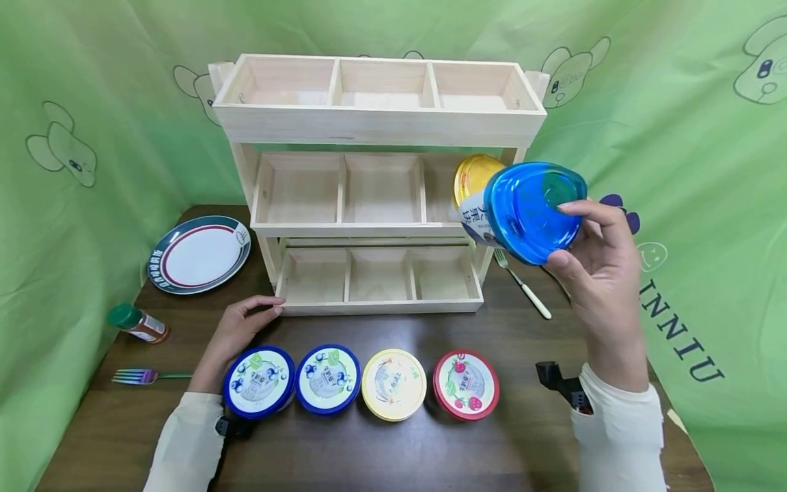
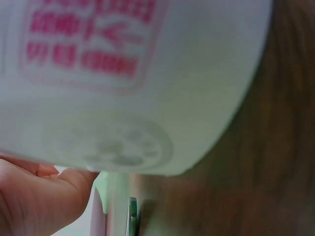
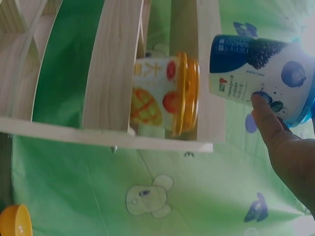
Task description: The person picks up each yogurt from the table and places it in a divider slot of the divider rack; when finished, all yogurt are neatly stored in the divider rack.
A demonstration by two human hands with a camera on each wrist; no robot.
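Note:
My right hand (image 1: 605,273) grips a blue-lidded fruit cup (image 1: 535,212) by the lid, tilted on its side in the air. Blueberries and a blackberry show on its label in the right wrist view. A mango cup with a yellow lid (image 3: 189,93) stands in the right compartment of the middle tier, partly hidden behind the held cup in the head view. At the lower left, my left hand (image 1: 241,328) pinches the front corner of the bottom tray of a three-tier wooden shelf (image 1: 381,126). Beside that wrist stands a blue-rimmed blueberry tub (image 1: 259,383).
Along the front stand another blueberry tub (image 1: 328,379), a cream-lidded tub (image 1: 394,385) and a red-lidded tub (image 1: 466,385). Left are a plate (image 1: 199,256), a spice bottle (image 1: 138,323) and a fork (image 1: 138,376). A white-handled fork (image 1: 525,290) lies right of the shelf.

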